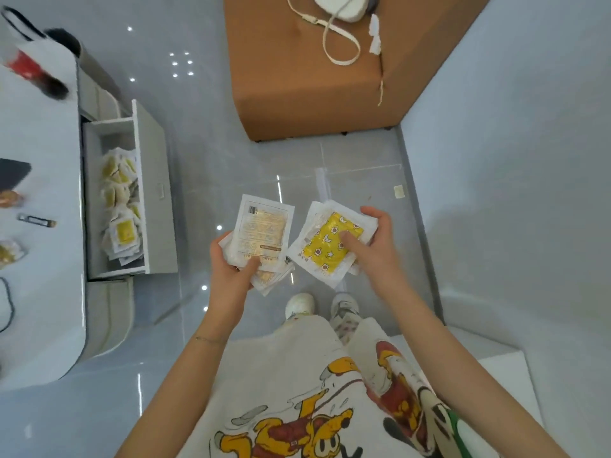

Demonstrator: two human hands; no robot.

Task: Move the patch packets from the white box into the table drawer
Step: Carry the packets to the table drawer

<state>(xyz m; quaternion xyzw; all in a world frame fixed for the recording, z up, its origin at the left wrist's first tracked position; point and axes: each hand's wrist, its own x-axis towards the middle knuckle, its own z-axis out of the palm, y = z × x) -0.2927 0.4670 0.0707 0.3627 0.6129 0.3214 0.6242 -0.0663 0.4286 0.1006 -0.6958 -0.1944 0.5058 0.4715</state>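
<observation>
Patch packets [330, 244] — thin, light, slippery sachets; left hand [231, 269] and right hand [373, 239] fingers clamped on stacks — grip edges firmly.

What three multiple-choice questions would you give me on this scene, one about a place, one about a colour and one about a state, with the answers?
1. On which side of the person is the drawer?
A. Right
B. Left
C. Under the brown seat

2. What colour is the top packet in the right hand?
A. Yellow
B. Blue
C. Green

3. How is the drawer?
A. Shut
B. Open and bare
C. Open, with packets in it

Answers:
1 B: it juts out from the white table at the left edge of the view.
2 A: the packet's patterned face is yellow, while the printed stack in the left hand shows a pale back.
3 C: it is pulled out, and a pile of packets lies inside.
</observation>
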